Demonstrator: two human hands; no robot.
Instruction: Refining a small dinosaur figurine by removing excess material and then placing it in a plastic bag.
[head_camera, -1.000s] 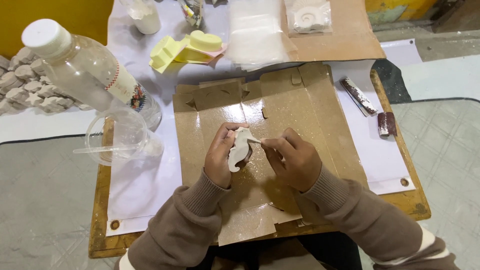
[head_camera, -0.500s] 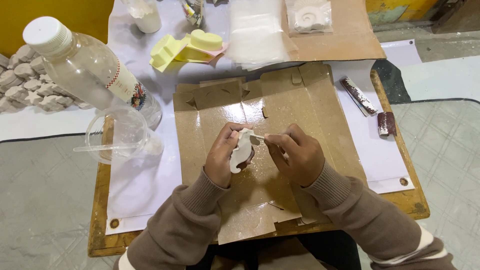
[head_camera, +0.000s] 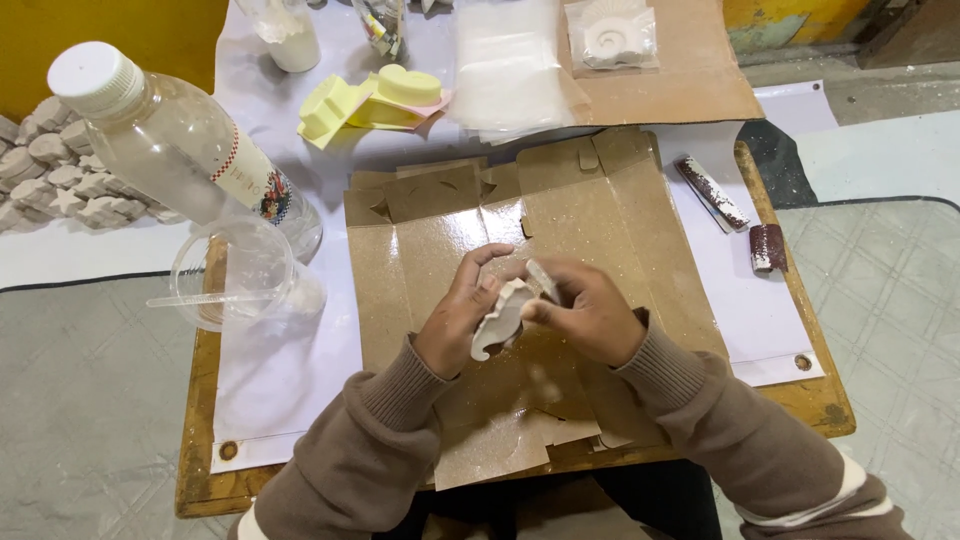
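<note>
Hands meet at the centre of the frame over a flattened brown cardboard box (head_camera: 590, 230). The left hand (head_camera: 462, 322) curls around a small white plaster piece (head_camera: 500, 318) with a curved, hooked shape, fingers wrapped behind it and thumb on its front. The right hand (head_camera: 590, 315) is pressed together, pinching a thin pale tool (head_camera: 541, 280) against the top of the piece.

At upper left lies one clear plastic bottle (head_camera: 180, 150) with a white cap and a label band in white with red edging and a coloured patch. Just below it stands one clear plastic cup (head_camera: 240, 275) with a clear stick across it. At the left edge sits a pile of small whitish castings (head_camera: 60, 180). Top centre holds two yellow moulds (head_camera: 375, 98), one heart-shaped, and beside them a stack of clear plastic bags (head_camera: 505, 75). At upper right, one clear packet with a white shell-shaped casting (head_camera: 612, 35) rests on brown paper. Right of the cardboard lie two dark sanding pieces (head_camera: 740, 215), one long strip and one short roll, on white sheet.
</note>
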